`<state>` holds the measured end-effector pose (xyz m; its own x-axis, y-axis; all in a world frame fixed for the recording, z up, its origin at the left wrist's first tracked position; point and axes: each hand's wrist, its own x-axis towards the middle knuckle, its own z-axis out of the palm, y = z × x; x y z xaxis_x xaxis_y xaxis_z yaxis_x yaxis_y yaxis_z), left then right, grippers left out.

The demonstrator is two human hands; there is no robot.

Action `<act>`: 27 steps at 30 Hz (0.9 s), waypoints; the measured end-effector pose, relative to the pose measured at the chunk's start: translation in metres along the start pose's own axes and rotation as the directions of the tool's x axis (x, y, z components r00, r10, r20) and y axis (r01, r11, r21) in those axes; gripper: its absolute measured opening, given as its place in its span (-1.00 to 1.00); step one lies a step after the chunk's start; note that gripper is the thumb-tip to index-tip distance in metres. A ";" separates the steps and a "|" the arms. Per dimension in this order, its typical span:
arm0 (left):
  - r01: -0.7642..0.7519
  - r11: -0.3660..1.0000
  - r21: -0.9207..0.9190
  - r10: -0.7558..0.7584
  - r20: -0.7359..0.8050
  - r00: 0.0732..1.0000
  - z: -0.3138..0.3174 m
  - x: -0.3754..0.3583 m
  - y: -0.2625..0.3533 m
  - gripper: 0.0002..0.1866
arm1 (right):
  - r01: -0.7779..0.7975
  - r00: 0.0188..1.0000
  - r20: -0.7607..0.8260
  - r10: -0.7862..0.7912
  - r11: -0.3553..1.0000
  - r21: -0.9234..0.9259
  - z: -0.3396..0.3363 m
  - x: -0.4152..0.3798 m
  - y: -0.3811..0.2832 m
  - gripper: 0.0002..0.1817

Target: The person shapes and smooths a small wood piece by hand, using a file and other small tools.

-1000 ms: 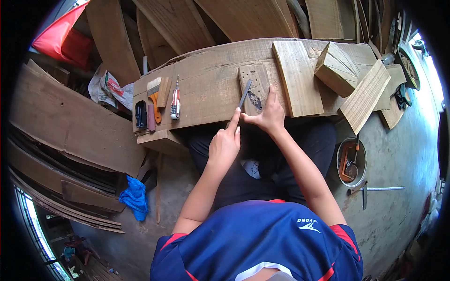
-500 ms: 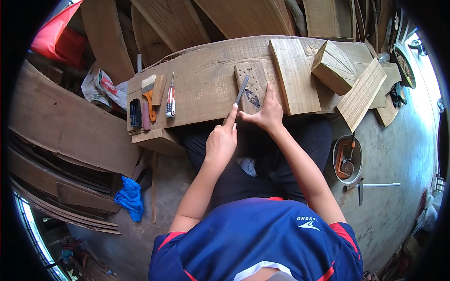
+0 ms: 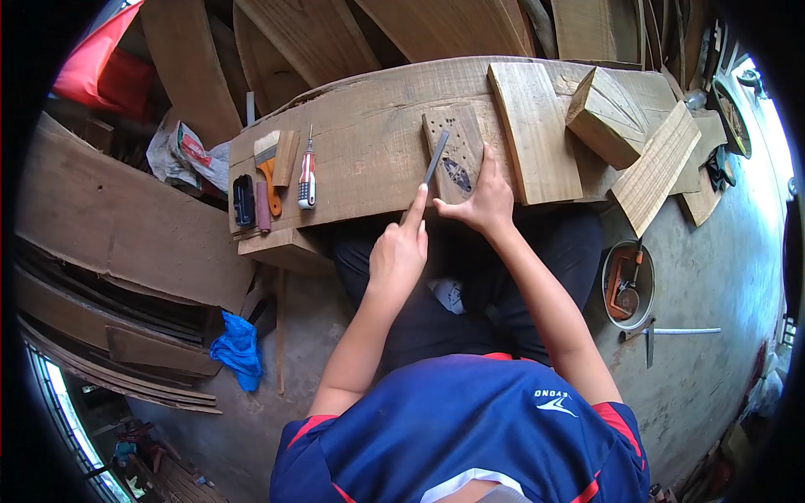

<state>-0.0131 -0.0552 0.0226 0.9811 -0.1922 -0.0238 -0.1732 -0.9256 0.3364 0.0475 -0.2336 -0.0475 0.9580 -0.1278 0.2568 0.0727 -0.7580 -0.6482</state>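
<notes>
At the block (image 3: 464,136), left hand (image 3: 400,254) holds a half-hidden tool (image 3: 437,158); right hand (image 3: 486,204) spreads wide.

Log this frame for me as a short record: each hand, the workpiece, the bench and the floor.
Left hand: holds a narrow flat metal tool, index finger extended along it
Right hand: spread, thumb and fingers at the edges of a small wooden piece
Workpiece: small holes and a dark patch; tool blade over its face
Bench, left side: brush, screwdriver
Bench, right side: thick wooden block
Floor: blue cloth
</notes>
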 end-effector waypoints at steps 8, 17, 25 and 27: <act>0.082 0.997 -0.003 -0.081 0.079 0.994 -0.001 -0.024 -0.003 -0.13 | 0.033 0.999 -0.036 -0.034 0.999 -0.019 -0.001 0.000 0.000 0.52; 0.067 0.997 -0.039 -0.066 0.026 0.997 0.006 -0.009 -0.003 -0.10 | 0.008 1.000 -0.006 -0.008 1.000 -0.019 -0.004 0.001 -0.003 0.49; 0.059 0.997 -0.045 -0.058 0.023 0.998 0.003 -0.035 -0.011 -0.08 | 0.021 1.000 -0.020 -0.022 1.000 -0.014 -0.002 0.000 -0.002 0.49; 0.046 0.998 -0.046 -0.046 0.014 0.999 0.004 -0.025 -0.008 -0.09 | 0.017 1.000 -0.018 -0.017 1.000 -0.011 -0.002 0.000 -0.002 0.48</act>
<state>-0.0370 -0.0439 0.0169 0.9867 -0.1540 -0.0523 -0.1232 -0.9176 0.3780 0.0463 -0.2338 -0.0450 0.9513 -0.1263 0.2813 0.0862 -0.7671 -0.6357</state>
